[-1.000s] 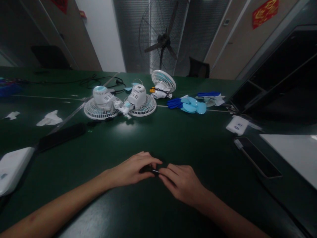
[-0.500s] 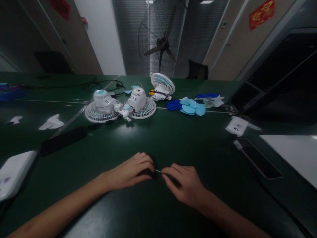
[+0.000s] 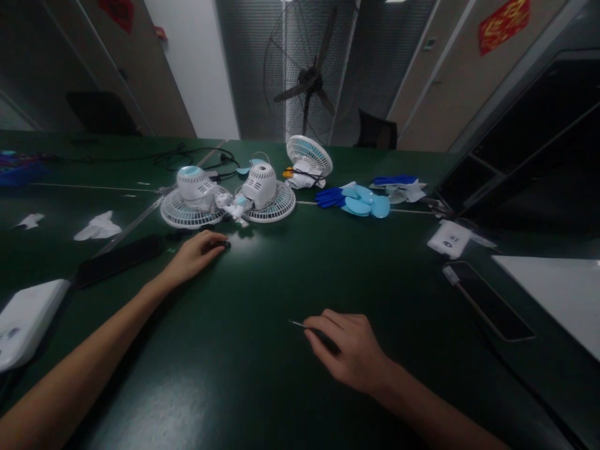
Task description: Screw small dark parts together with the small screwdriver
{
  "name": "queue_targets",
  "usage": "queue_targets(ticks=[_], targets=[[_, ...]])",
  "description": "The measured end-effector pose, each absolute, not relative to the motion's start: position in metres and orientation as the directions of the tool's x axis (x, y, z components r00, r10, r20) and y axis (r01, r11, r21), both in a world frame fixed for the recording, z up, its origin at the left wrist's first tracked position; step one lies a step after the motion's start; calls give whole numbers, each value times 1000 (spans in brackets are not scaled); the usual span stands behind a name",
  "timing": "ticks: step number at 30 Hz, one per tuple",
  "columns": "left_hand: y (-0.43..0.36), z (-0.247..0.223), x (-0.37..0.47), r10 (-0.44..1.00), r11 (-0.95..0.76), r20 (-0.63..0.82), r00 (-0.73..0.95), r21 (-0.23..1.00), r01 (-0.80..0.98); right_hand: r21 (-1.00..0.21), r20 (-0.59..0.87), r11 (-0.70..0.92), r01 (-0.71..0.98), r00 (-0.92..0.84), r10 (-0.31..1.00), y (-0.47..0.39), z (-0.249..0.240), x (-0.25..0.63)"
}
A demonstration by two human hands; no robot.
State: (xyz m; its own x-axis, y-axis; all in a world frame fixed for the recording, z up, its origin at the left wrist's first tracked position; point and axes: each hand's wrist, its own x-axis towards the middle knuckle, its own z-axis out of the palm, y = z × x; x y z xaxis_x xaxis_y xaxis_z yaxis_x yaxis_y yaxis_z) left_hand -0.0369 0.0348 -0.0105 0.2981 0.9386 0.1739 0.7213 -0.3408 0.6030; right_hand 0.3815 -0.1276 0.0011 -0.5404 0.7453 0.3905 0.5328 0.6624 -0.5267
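Observation:
My left hand (image 3: 197, 255) reaches out to the left, its fingers pinched on a small dark piece (image 3: 227, 244) whose kind I cannot make out. Just beyond it lie two white fans, one fan (image 3: 192, 197) at left and another fan (image 3: 261, 190) beside it, both with their grilles face down. My right hand (image 3: 344, 347) rests low over the green table and is closed around a screwdriver (image 3: 297, 323). Its thin metal shaft points left; most of the handle is hidden in the palm.
A third fan (image 3: 307, 161) lies tilted at the back. Right of it are blue gloves (image 3: 330, 197) and light-blue fan blades (image 3: 363, 201). A phone (image 3: 487, 300) lies at right, a black slab (image 3: 119, 261) and a white box (image 3: 30, 322) at left. Crumpled white tissue (image 3: 98, 226) lies farther back.
My left hand has moved away from the screwdriver tip, forward and left toward the fans, with a small dark piece in its fingers. My right hand has stayed almost still with the screwdriver.

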Motion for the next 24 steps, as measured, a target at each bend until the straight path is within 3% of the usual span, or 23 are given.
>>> queue_targets(ticks=[5,11,18,24], targets=[[37,4,-65,957,-168,-12,290,792,586,-491,423,678,547,-530,735,-130,1,382],[35,30,-87,842,-175,-270,468,683,709,-516,405,664,541,-529,746,-129,4,381],[33,32,-71,857,-319,-129,499,629,709,-530,398,666,526,-539,742,-129,2,382],[33,14,-55,944,-319,162,289,682,659,-530,394,665,526,-541,743,-129,4,381]])
